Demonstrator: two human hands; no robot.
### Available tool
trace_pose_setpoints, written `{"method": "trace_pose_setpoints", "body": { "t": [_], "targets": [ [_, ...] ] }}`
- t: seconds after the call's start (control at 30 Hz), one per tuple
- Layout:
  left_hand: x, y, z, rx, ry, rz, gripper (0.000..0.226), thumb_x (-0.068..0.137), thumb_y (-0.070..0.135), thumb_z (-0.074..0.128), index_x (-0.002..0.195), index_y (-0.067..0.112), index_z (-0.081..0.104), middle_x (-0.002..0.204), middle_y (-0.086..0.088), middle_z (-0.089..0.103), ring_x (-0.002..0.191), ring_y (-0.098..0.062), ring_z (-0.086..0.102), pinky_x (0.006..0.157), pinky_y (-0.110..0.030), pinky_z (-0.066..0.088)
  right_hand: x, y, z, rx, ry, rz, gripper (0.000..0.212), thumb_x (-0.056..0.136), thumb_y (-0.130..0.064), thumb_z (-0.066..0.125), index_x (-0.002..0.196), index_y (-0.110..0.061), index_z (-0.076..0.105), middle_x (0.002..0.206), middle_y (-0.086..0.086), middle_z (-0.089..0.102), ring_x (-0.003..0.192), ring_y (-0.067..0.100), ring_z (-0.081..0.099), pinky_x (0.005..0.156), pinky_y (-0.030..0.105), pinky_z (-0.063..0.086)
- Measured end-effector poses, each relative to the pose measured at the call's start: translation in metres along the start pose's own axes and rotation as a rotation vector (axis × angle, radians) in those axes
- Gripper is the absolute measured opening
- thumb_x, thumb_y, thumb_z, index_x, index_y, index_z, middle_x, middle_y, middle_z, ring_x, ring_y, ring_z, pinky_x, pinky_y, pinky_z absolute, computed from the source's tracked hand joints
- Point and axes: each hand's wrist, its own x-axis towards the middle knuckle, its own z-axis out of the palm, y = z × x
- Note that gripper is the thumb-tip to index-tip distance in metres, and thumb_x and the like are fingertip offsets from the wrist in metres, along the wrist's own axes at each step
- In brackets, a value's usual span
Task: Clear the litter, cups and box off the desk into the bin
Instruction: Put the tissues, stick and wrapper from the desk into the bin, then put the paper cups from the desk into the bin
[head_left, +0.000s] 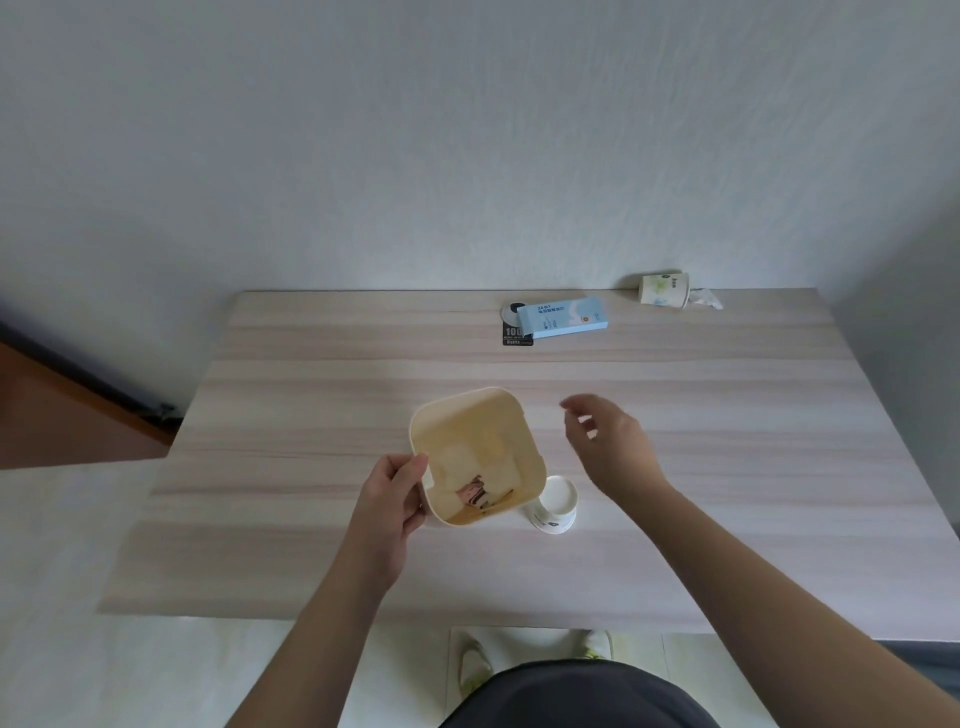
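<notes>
A cream square bin (519, 421) stands on the wooden desk (311, 545), and my left hand (389, 499) grips its left rim. A pink and dark wrapper (474, 493) lies at the bottom of the bin. My right hand (608, 447) hovers to the right of the bin, fingers apart, holding nothing. A white paper cup (555, 505) stands on the desk, touching the bin's near right corner. A light blue box (563, 318) lies at the back of the desk, partly over a black and white packet (515, 335). Another paper cup (664, 289) lies on its side at the back right, beside a crumpled tissue (705, 299).
The desk's back edge meets a white wall. On the left the floor drops away, with a brown surface (62, 415) beyond it. My shoes (475, 665) show below the desk's near edge.
</notes>
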Motion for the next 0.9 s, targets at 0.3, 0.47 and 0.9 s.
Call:
{"method": "trace_pose_setpoints", "body": {
  "t": [0.3,0.47,0.9],
  "targets": [
    [-0.001,0.005,-0.002,-0.001,0.02,-0.004,0.012,0.094,0.02,0.056,0.09,0.011,0.049,0.046,0.01,0.034,0.04,-0.004,0.031,0.055,-0.028,0.026,-0.027,0.052,0.056,-0.673,-0.58,-0.081,0.075,0.083,-0.043,0.064,0.144,-0.03,0.024,0.144,0.004,0.033,0.125,0.027,0.041,0.098,0.041,0.038],
    [-0.002,0.006,-0.003,0.004,0.028,-0.004,0.013,0.094,0.021,0.056,0.09,0.01,0.05,0.046,0.009,0.035,0.041,-0.006,0.032,0.057,-0.028,0.029,-0.022,0.056,0.059,-0.73,-0.521,-0.117,0.062,0.086,-0.032,0.059,0.141,-0.029,0.03,0.136,0.003,0.042,0.117,0.026,0.048,0.094,0.037,0.04],
    [-0.005,-0.001,0.006,-0.001,0.008,-0.007,0.012,0.094,0.021,0.055,0.092,0.01,0.051,0.047,0.009,0.041,0.045,-0.007,0.04,0.059,-0.028,0.036,-0.029,0.093,0.028,-0.211,-0.306,0.191,0.061,0.073,-0.038,0.073,0.127,-0.026,0.046,0.123,-0.003,0.047,0.107,0.021,0.049,0.082,0.032,0.044]
  ]
}}
